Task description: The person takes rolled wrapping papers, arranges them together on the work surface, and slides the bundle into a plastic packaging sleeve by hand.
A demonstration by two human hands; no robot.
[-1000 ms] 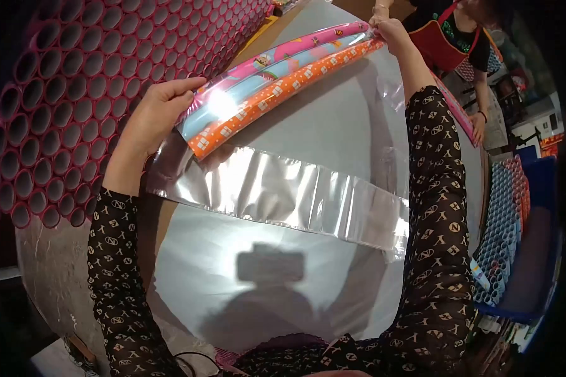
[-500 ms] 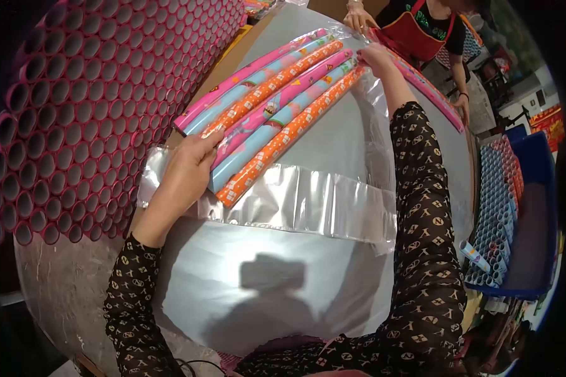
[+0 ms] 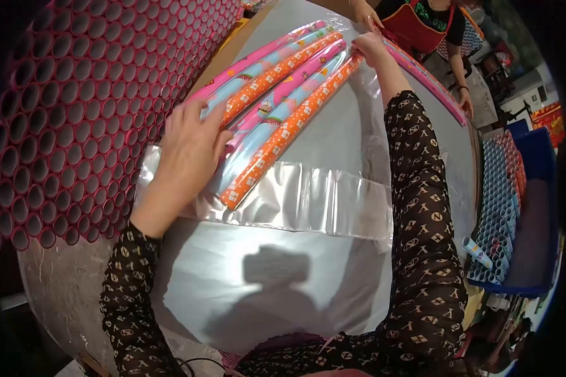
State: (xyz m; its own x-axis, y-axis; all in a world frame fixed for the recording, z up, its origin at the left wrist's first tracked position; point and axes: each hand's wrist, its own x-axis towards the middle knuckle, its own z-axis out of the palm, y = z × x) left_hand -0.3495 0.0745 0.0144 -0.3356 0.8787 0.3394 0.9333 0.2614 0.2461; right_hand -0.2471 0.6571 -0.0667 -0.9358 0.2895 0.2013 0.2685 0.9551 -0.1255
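Note:
Several patterned gift-wrap rolls lie side by side at a slant: pink (image 3: 267,55), light blue (image 3: 282,116) and an orange roll with white gift prints (image 3: 294,130). My left hand (image 3: 192,141) rests over their near ends, fingers spread, hiding parts of some. At the far end of the nearest orange roll, my right hand (image 3: 370,49) has its fingers closed around the tip. Clear plastic film (image 3: 308,196) is spread beneath the near ends and shines in the light.
Stacked pink-edged tubes (image 3: 75,125) rise at the left. A co-worker's hand (image 3: 465,103) is by another pink roll (image 3: 437,94) at the far right. A blue bin (image 3: 534,220) stands right, beside stacked light-blue tubes (image 3: 493,201). Grey sheeting (image 3: 233,283) covers the table.
My left hand has loosened from the rolls' near ends and its fingers have spread over them. The front orange roll now lies slightly apart from its neighbours. My right hand has shifted slightly up and left.

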